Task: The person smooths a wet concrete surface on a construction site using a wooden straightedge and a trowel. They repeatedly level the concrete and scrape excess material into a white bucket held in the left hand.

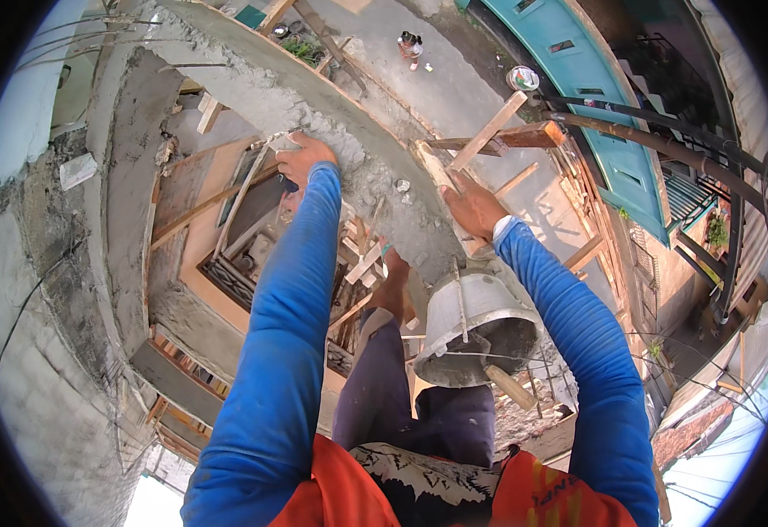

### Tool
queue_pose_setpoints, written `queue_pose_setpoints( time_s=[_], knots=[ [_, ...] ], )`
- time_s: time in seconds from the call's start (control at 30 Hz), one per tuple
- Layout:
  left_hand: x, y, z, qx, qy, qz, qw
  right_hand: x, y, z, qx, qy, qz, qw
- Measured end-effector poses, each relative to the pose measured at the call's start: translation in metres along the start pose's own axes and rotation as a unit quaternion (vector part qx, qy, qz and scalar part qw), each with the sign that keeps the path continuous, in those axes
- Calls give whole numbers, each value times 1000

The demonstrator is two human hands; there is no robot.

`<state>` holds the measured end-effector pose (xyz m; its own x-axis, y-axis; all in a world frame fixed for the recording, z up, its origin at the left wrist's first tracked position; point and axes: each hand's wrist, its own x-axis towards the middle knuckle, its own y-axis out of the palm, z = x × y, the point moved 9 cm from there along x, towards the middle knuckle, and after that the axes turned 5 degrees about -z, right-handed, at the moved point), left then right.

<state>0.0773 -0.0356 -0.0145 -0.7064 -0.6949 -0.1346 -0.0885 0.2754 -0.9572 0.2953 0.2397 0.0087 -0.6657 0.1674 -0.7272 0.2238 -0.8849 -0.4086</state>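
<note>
A curved beam topped with rough wet concrete (362, 167) runs in front of me. My left hand (306, 160) is closed over its inner edge, and part of its fingers is hidden. On the outer side, my right hand (474, 207) grips the wooden board (437, 169) that lies along the beam. Close below my right hand a grey, cement-caked bucket (467, 307) stands tilted, its mouth toward me. The wooden handle (512, 387) of a tool sticks out of it; the tool's head is hidden inside.
Far below lies a paved lane (454, 66) with a small person (411, 48) on it. Timber props (489, 132) rise beside the right side. Under the beam drop open gaps with loose wood (364, 262). My bare foot (394, 268) is lower down. Cables cross the lower right.
</note>
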Motion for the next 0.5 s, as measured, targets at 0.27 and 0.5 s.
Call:
queue_pose_setpoints(
  time_s=[0.27,0.5],
  knots=[
    [-4,-4,-3,27,-24,-29,999,77,61,-35,4,51,46,998],
    [-9,-9,-11,26,-22,-26,999,162,94,-29,33,32,28,999]
  ],
)
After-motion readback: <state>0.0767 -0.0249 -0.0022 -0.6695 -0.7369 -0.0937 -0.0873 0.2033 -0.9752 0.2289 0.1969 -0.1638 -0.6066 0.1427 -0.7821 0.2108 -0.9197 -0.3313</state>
